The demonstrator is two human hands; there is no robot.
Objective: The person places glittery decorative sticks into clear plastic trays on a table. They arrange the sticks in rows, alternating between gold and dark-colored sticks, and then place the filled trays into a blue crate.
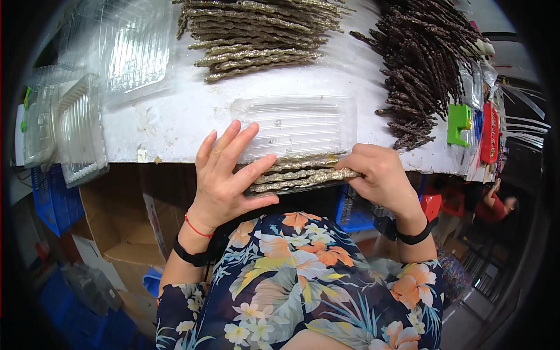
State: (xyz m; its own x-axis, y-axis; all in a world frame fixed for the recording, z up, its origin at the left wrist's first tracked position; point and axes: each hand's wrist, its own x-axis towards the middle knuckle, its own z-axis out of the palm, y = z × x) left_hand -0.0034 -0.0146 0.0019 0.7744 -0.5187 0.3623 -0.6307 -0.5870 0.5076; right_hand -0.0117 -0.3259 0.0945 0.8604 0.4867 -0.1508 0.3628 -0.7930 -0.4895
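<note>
A clear plastic tray (302, 104) with moulded grooves lies at the front edge of the white table, its near part reaching past that edge. Several gold glittery twisted sticks (302, 177) rest side by side in the near part. My right hand (378, 175) pinches the right end of a stick between thumb and fingers. At the tray's left end is my left hand (229, 170), fingers spread, with the index finger and thumb beside the left stick ends. Its palm side is hidden, and nothing gripped shows in it.
A pile of gold glittery sticks (262, 33) spreads across the back of the white table (144, 127). Dark brown glittery sticks (415, 74) are heaped at right, near a green plastic holder (457, 124). Clear trays (135, 48) stack at left. Below stands a cardboard box (118, 210).
</note>
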